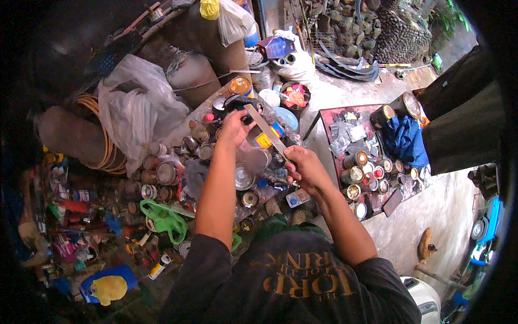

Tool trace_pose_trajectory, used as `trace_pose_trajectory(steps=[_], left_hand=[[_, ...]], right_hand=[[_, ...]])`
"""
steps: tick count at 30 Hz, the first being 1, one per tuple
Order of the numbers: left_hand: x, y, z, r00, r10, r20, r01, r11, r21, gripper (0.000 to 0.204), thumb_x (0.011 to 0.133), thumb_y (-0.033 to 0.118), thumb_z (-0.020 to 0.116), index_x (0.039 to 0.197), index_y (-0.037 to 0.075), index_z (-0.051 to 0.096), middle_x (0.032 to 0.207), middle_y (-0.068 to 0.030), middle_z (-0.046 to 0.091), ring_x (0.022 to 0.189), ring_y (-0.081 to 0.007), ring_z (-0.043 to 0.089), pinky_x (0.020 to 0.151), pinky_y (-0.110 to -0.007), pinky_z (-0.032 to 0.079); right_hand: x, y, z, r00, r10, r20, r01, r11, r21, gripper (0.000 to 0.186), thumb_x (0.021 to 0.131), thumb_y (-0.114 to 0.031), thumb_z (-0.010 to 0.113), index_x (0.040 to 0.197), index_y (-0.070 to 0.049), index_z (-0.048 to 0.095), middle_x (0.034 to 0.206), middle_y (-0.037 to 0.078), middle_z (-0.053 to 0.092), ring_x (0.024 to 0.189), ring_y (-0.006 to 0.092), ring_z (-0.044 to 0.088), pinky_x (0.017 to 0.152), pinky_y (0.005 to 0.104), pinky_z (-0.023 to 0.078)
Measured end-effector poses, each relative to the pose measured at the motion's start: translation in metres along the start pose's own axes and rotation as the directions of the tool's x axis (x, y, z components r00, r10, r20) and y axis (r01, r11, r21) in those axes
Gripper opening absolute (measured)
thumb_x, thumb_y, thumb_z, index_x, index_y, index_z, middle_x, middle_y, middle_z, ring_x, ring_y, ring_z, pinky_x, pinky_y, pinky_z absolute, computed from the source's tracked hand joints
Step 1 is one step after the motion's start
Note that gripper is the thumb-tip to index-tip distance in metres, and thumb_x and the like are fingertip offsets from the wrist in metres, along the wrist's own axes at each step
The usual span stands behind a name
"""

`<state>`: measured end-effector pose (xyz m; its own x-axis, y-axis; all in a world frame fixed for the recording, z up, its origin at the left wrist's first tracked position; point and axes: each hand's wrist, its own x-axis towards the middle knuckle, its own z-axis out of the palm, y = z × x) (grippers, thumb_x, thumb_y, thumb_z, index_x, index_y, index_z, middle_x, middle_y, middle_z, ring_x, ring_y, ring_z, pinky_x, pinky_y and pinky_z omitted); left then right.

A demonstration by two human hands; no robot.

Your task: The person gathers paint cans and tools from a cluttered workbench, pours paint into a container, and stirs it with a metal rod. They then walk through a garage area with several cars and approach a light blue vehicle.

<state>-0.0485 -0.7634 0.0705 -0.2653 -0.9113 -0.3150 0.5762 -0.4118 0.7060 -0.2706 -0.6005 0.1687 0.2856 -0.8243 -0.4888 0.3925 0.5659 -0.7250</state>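
Observation:
A long flat grey-tan strip [265, 129] slants over the cluttered bench, its lower end gripped by my closed right hand [303, 166]. Close to the strip's upper end, my left hand [235, 128] curls its fingers at a dark, soft-looking item [237, 101]. What the left fingers hold is partly hidden, and I cannot make it out. Beneath the strip lies a can with a yellow and blue label [268, 136]. Between my forearms stands an open round tin [244, 177]. A large can with a rusty-brown top [239, 86] sits past my left hand.
Several tins crowd a red-edged table [320, 114] at the right, beside a blue cloth [403, 141]. Clear plastic sheeting [135, 97] and coiled orange hose [102, 137] lie at the left. A green plastic bag [164, 218] rests among clutter. A dog [426, 245] is on the floor.

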Motion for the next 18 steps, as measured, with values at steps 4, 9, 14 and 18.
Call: trace_pose_trajectory(steps=[4, 9, 14, 18], left_hand=[[-0.023, 0.004, 0.011, 0.991, 0.002, 0.132, 0.021, 0.986, -0.166, 0.051, 0.092, 0.007, 0.039, 0.139, -0.012, 0.037, 0.136, -0.0249, 0.054, 0.125, -0.0357, 0.055, 0.107, -0.046, 0.046], [-0.042, -0.001, 0.014, 0.983, 0.15, 0.107, -0.15, 0.989, -0.007, 0.038, 0.1, 0.013, 0.047, 0.134, -0.004, 0.047, 0.13, -0.0168, 0.059, 0.121, -0.0293, 0.058, 0.108, -0.045, 0.044], [-0.036, -0.021, 0.006, 0.951, 0.31, 0.011, -0.301, 0.914, 0.274, 0.028, 0.101, 0.019, 0.056, 0.127, 0.008, 0.057, 0.121, -0.0048, 0.064, 0.107, -0.0174, 0.063, 0.092, -0.035, 0.052], [-0.035, -0.025, 0.002, 0.772, 0.636, 0.02, -0.475, 0.556, 0.682, 0.031, 0.091, 0.02, 0.064, 0.114, -0.001, 0.062, 0.111, -0.0236, 0.066, 0.105, -0.0398, 0.062, 0.089, -0.043, 0.048]], right_hand=[[0.01, 0.009, -0.007, 0.998, 0.064, 0.024, -0.066, 0.993, 0.1, 0.015, 0.097, -0.022, 0.055, 0.096, -0.007, 0.055, 0.059, -0.002, 0.046, 0.041, 0.0072, 0.035, 0.047, 0.028, 0.045], [0.01, 0.013, -0.006, 0.991, 0.123, 0.059, -0.133, 0.971, 0.2, 0.012, 0.097, -0.019, 0.053, 0.095, -0.008, 0.057, 0.059, -0.004, 0.046, 0.04, 0.0062, 0.035, 0.047, 0.0274, 0.044], [0.008, 0.022, 0.004, 0.992, 0.102, 0.076, -0.12, 0.949, 0.291, 0.013, 0.098, -0.022, 0.056, 0.096, -0.009, 0.055, 0.058, -0.004, 0.045, 0.039, 0.0062, 0.036, 0.047, 0.026, 0.043], [0.006, 0.034, 0.018, 0.995, 0.082, 0.048, -0.092, 0.958, 0.272, 0.016, 0.099, -0.022, 0.054, 0.095, -0.007, 0.055, 0.06, -0.002, 0.047, 0.042, 0.0072, 0.04, 0.048, 0.027, 0.045]])
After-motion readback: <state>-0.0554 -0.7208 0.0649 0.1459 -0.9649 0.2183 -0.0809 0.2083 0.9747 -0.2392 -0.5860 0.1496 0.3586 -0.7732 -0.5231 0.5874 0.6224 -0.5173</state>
